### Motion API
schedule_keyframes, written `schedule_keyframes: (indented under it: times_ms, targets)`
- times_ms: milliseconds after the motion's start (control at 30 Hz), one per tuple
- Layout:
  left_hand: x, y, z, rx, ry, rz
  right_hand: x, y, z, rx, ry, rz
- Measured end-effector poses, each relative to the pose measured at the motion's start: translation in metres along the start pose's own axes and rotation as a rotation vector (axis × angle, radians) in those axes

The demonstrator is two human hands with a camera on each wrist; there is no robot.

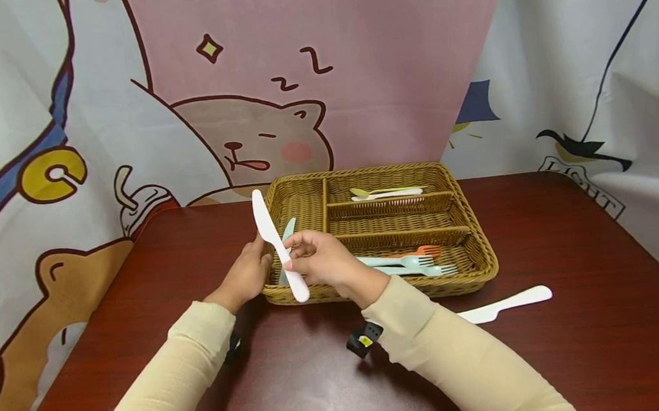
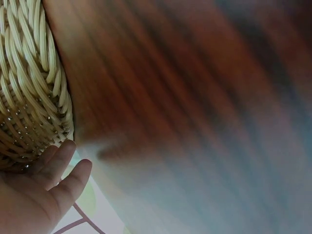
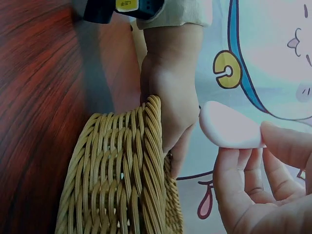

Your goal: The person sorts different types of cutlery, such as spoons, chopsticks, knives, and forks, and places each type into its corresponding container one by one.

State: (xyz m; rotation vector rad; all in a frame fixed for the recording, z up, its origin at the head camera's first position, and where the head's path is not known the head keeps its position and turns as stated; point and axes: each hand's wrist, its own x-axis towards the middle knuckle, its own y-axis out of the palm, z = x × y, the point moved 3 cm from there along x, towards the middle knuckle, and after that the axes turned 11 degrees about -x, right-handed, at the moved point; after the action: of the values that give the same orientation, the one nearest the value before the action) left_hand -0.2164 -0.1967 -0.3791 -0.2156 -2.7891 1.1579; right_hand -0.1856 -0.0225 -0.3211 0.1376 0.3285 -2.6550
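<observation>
A white plastic knife point(image 1: 269, 231) is pinched in my right hand point(image 1: 329, 261), tilted with its blade up and away, over the left compartment of a wicker cutlery basket point(image 1: 487, 254). In the right wrist view, thumb and fingers hold the rounded end of the white knife point(image 3: 229, 126). My left hand point(image 1: 246, 273) touches the basket's left side, its fingers extended along the wall. A pale blue knife point(image 1: 289, 229) lies in the left compartment, partly hidden behind the white knife and my right hand.
Pale blue forks point(image 1: 412, 261) and an orange fork point(image 1: 428, 250) lie in the basket's front compartment. A yellow spoon point(image 1: 361, 192) and a white spoon point(image 1: 404, 193) occupy the back one. Another white knife point(image 1: 514, 300) rests on the table, partly hidden by my right sleeve.
</observation>
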Motion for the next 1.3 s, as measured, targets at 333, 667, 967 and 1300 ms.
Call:
schedule_keyframes:
  times_ms: [333,667,967,1300]
  targets:
    - [0.0,0.0,0.0,-0.001,-0.062,0.033,0.017,0.004,-0.007,0.172,0.111,-0.033]
    - [0.0,0.0,-0.001,-0.008,-0.08,0.035,0.03,0.007,-0.016,0.266,0.167,-0.059]
    - [-0.002,-0.001,0.0,-0.006,-0.085,0.044,0.044,0.013,-0.018,0.34,0.222,-0.081]
    - [0.001,0.0,-0.001,0.011,-0.091,0.046,0.055,0.019,-0.025,0.347,0.27,-0.125]
